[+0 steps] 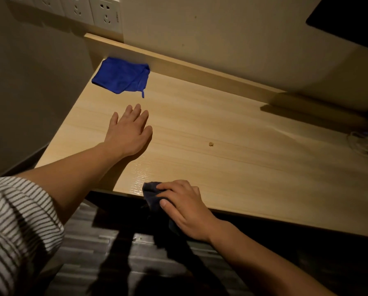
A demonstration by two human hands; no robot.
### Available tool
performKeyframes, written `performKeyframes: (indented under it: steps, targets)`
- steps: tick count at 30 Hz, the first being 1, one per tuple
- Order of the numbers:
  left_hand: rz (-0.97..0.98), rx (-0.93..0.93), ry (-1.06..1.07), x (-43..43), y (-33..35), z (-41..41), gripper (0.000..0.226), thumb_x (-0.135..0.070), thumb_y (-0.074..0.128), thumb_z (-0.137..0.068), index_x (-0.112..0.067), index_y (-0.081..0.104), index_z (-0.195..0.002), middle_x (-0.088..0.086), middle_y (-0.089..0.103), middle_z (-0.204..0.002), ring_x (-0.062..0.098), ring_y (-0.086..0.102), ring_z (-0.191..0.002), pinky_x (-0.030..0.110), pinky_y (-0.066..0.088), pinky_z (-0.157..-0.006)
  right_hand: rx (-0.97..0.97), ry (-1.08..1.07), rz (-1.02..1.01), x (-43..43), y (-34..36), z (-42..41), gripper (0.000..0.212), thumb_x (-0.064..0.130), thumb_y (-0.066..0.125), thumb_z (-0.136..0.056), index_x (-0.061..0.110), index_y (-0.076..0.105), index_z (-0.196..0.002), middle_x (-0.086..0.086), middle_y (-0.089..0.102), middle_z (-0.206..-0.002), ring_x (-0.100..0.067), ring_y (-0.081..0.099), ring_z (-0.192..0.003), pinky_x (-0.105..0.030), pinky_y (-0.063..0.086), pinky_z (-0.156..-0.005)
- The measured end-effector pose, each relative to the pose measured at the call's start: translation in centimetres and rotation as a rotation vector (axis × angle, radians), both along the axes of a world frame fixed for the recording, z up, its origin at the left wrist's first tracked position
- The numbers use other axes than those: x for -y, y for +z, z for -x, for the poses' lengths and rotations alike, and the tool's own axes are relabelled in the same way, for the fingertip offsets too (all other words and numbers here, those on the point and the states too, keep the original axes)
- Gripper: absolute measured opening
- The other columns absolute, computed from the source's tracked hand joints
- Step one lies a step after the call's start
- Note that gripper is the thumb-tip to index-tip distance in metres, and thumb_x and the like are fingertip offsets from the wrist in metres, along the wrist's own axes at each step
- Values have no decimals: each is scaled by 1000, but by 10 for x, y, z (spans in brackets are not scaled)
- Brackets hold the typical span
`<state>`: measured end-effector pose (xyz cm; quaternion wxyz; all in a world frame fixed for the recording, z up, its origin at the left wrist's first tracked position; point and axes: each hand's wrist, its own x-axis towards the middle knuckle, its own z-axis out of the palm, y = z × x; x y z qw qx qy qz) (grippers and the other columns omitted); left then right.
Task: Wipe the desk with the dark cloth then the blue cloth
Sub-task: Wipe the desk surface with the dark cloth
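- At the near edge of the desk (232, 133), my right hand (185, 208) presses down on the dark cloth (152, 194), fingers curled over it in a grasp; part of the cloth hangs off the edge toward the floor.
- My left hand (128, 132) lies flat and loose on the wood, palm down, gripping nothing.
- Judging by this, I am in the first stage, wiping with the dark cloth; how much of the surface is already done I cannot tell, though a glossy patch beside the cloth may be damp.
- Left to do: the second pass. The blue cloth (121, 74) sits untouched in the far left corner, against the back rail, well apart from both hands.
- A small crumb (210, 144) lies mid-desk, not yet swept up.
- At the right edge sits something pale and blurred, which could block a full sweep that way.
- Wall sockets (89, 9) are above the corner, clear of the work.
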<state>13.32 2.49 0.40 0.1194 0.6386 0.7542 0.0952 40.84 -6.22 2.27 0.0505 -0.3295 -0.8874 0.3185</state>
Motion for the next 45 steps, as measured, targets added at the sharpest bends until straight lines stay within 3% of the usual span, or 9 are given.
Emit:
performKeyframes:
  steps: [5, 10, 13, 20, 25, 30, 34, 37, 45]
  targets:
    - [-63, 88, -27, -12, 10, -38, 62, -47, 31, -111, -22, 26, -167, 7, 15, -178, 29, 8, -164, 56, 9, -130, -110, -130, 50, -13, 23, -14, 37, 34, 41, -108, 18, 68, -127, 9, 60, -137, -15, 42, -126, -39, 30, -101]
    - [-37, 98, -7, -37, 9, -69, 65, -50, 27, -110, -26, 17, -169, 6, 7, -179, 28, 1, -164, 59, 6, -130, -165, -216, -125, -90, 58, -21, 38, 31, 40, -107, 17, 68, -129, 3, 63, -134, -15, 43, -124, -39, 30, -98]
    - [56, 15, 6, -37, -3, -80, 69, -59, 13, -108, -30, 2, -170, 4, -5, -179, 28, -9, -164, 60, 0, -130, -166, -254, -224, -154, 68, -21, 41, 34, 38, -107, 16, 68, -129, -1, 63, -134, -19, 43, -124, -37, 27, -95]
    - [44, -77, 69, -37, -15, -87, 72, -64, 3, -104, -35, -5, -169, -2, -12, -178, 22, -16, -163, 54, -5, -131, -40, -205, -379, -309, 38, -12, 41, 36, 35, -111, 18, 63, -134, -1, 61, -137, -23, 43, -126, -35, 23, -93]
    - [51, -100, 94, -40, -16, -87, 71, -65, 6, -105, -37, -5, -169, -6, -14, -177, 17, -19, -162, 52, -8, -130, 122, -112, -473, -380, 10, -3, 40, 37, 33, -112, 23, 66, -130, 0, 59, -142, -27, 44, -129, -44, 31, -100]
    - [60, -133, 90, -42, -19, -87, 70, -66, 5, -105, -38, -7, -169, -7, -15, -176, 17, -21, -162, 52, -7, -131, 255, 53, -520, -392, -8, -9, 55, 57, 21, -107, 38, 43, -154, 6, 41, -163, -25, 34, -137, -48, 28, -104]
    - [69, -144, 93, -43, -21, -85, 70, -67, 5, -106, -39, -8, -168, -7, -14, -177, 17, -21, -161, 53, -7, -131, 279, 132, -441, -384, -18, -15, 59, 67, 17, -106, 48, 18, -161, 10, 16, -173, -20, 12, -156, -52, 14, -119]
    - [75, -142, 90, -44, -22, -85, 70, -68, 3, -105, -40, -10, -168, -7, -15, -177, 17, -22, -161, 53, -7, -131, 291, 152, -411, -378, -22, -20, 61, 73, 13, -104, 54, 4, -160, 12, 3, -174, -21, -3, -160, -56, 3, -123]
    - [67, -117, 93, -46, -19, -85, 72, -67, 6, -104, -37, -5, -169, -5, -11, -178, 18, -18, -162, 53, -6, -131, 305, 158, -374, -326, -17, -34, 56, 66, 8, -106, 53, 2, -160, 13, -3, -174, -21, -9, -160, -55, 0, -124]
